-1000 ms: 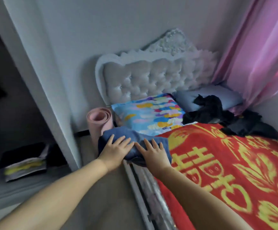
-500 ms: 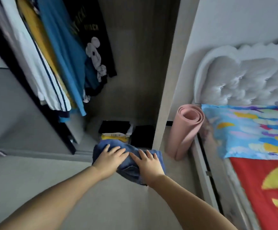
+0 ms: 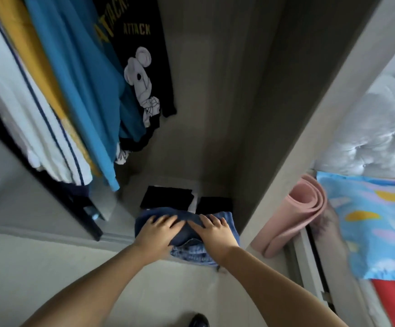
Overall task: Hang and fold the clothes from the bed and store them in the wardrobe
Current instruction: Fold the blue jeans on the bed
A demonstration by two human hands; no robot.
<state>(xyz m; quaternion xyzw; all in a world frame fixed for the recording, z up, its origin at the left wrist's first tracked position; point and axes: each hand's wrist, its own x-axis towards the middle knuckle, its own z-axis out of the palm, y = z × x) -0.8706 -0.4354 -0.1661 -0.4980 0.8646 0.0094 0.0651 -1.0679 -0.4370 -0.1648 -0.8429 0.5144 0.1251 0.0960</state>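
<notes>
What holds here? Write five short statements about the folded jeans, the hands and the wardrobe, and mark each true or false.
1. Both hands, the left hand and the right hand, lie on top of the folded jeans. True.
2. The jeans are hanging from the wardrobe rail. False: they are a folded bundle held low at the wardrobe opening.
3. Folded black clothes lie on the wardrobe floor behind the jeans. True.
4. The hanging black shirt is plain. False: it bears the word ATTACK and a cartoon figure.
5. The rolled pink mat stands inside the wardrobe. False: it leans outside, between the wardrobe side panel and the bed.
</notes>
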